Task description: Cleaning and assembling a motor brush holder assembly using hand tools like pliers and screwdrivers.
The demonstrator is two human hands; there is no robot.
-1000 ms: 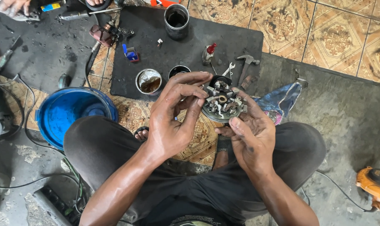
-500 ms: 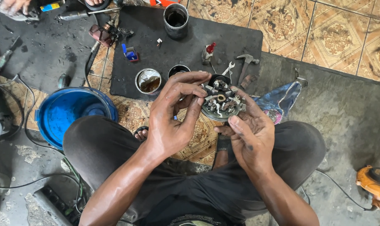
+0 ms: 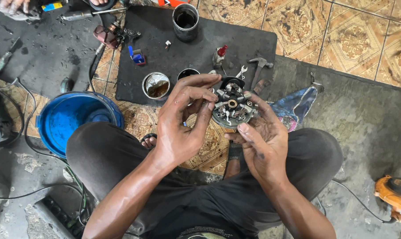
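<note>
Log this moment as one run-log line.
right hand: cradles round metal brush-holder part | left hand: fingertips on its left edge | nearby: blue bucket, black mat

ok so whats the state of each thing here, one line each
round brush holder plate: held up, face toward the camera
left hand: fingers on the plate's left edge
right hand: cradling the plate from below
blue bucket: open
tall dark can: upright, open
small tin: open, brown liquid inside
hammer: lying on the black mat
</note>
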